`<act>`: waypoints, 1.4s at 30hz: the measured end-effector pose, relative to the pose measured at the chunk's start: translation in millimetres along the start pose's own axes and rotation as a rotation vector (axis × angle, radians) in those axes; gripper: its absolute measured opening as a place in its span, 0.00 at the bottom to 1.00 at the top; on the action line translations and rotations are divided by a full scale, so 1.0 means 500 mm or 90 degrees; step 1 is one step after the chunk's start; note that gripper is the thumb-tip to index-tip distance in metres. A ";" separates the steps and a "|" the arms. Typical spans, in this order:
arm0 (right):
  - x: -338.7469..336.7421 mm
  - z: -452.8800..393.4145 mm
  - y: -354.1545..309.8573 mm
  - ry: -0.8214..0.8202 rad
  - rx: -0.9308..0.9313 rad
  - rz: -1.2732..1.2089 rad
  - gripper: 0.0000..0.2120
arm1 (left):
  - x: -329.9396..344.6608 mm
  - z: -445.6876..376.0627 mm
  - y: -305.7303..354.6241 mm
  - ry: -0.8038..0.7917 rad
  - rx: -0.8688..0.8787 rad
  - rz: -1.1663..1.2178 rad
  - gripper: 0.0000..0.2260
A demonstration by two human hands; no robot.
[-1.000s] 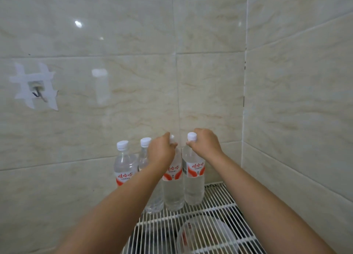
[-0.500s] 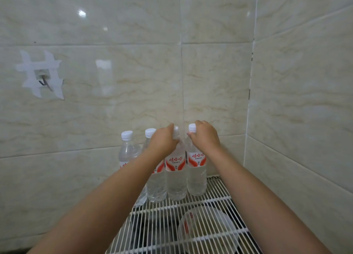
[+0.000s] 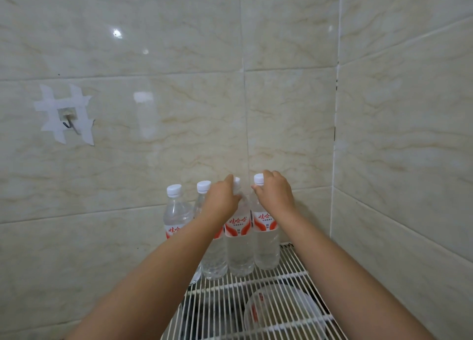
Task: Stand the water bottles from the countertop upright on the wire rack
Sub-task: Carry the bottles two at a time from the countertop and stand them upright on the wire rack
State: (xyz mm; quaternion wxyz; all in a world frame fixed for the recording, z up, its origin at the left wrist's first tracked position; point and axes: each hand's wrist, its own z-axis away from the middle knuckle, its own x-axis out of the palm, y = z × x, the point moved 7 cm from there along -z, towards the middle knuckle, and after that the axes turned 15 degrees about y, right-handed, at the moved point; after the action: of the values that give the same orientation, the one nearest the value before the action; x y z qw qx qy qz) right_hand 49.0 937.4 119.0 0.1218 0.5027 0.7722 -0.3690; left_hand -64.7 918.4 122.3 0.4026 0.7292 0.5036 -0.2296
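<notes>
Four clear water bottles (image 3: 240, 237) labelled 娃哈哈, upright in a row on wire rack (image 3: 294, 283); left hand (image 3: 221, 202) and right hand (image 3: 275, 192) each gripping a bottle neck.

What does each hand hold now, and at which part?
The left hand grips the third bottle at its neck; the right hand grips the rightmost bottle just under its cap.

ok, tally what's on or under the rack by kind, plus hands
bottles, upright on the rack: 4 ()
clear bowl under the rack wires: 1
hands, on the two right bottles' necks: 2 (left hand, right hand)
total: 7
</notes>
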 end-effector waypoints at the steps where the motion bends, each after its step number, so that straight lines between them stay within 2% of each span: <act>1: -0.001 0.001 0.003 -0.005 0.008 -0.004 0.17 | 0.000 0.002 0.002 -0.002 0.004 0.002 0.20; 6: -0.002 0.011 0.006 -0.064 0.009 -0.002 0.24 | -0.003 0.013 0.008 0.002 0.031 -0.002 0.23; 10: -0.021 0.031 0.000 -0.087 0.000 0.019 0.27 | -0.022 0.025 0.004 0.024 0.040 -0.004 0.20; 13: -0.055 0.050 -0.023 -0.052 -0.065 0.054 0.23 | -0.063 0.037 -0.012 0.077 0.077 -0.068 0.18; 17: -0.078 0.090 -0.115 -0.003 -0.229 0.029 0.21 | -0.127 0.077 -0.086 0.119 0.128 -0.227 0.20; 20: -0.058 0.143 -0.211 -0.037 -0.311 0.011 0.23 | -0.191 0.130 -0.184 0.116 0.061 -0.299 0.21; 26: -0.001 0.326 -0.439 -0.131 -0.352 -0.075 0.25 | -0.344 0.324 -0.400 0.072 -0.122 -0.378 0.22; 30: 0.041 0.522 -0.626 -0.224 -0.384 -0.110 0.24 | -0.477 0.518 -0.569 0.054 -0.242 -0.421 0.23; 35: 0.070 0.829 -0.842 -0.342 -0.413 -0.148 0.26 | -0.630 0.791 -0.763 0.042 -0.321 -0.444 0.22; 42: 0.089 1.156 -1.040 -0.460 -0.470 -0.165 0.25 | -0.746 1.094 -0.964 -0.039 -0.463 -0.451 0.22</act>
State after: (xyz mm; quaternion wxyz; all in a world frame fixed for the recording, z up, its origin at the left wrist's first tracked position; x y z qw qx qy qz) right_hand -527.9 452.3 -76.5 0.5023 0.1680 0.8152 -0.2343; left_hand -613.5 347.2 -85.1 0.5425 0.3188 0.7554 -0.1831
